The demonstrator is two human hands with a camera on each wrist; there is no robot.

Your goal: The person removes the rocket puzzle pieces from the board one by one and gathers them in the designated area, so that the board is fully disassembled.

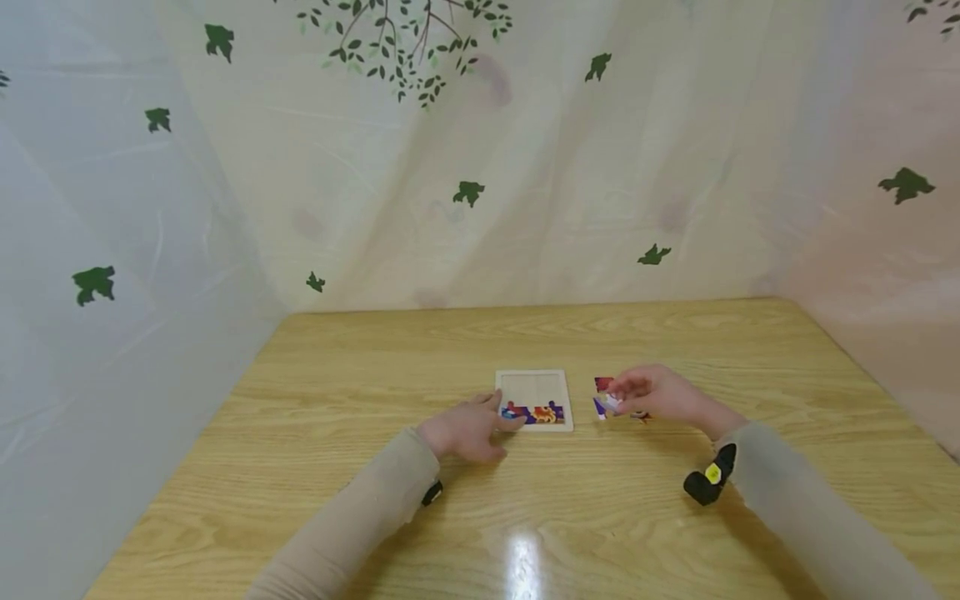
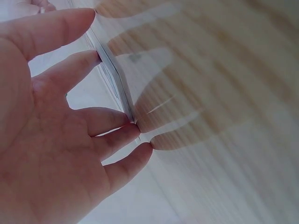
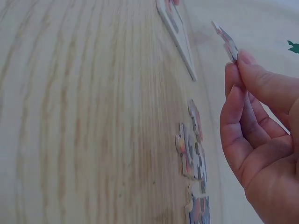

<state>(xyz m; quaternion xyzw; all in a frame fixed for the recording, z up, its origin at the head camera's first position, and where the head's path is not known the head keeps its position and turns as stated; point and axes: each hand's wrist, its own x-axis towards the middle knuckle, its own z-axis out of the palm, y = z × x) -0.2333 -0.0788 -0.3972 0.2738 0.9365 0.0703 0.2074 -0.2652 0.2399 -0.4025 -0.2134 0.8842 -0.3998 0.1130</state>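
A shallow wooden puzzle tray (image 1: 568, 408) lies on the table, with joined colourful pieces (image 1: 544, 414) along its near side and bare wood behind them. My left hand (image 1: 467, 428) is at the tray's near left corner, its spread fingertips touching the edge and the tabletop. Between thumb and fingertips, my right hand (image 1: 663, 398) pinches a puzzle piece (image 3: 227, 45), raised above the table to the right of the tray. Several loose puzzle pieces (image 3: 187, 149) lie beneath that hand, partly hidden by it in the head view.
The wooden table (image 1: 390, 358) extends around the tray and pieces. Behind it hangs a pale curtain (image 1: 360, 208) printed with green leaves and birds. A black wrist strap (image 1: 705, 487) sits on the right sleeve.
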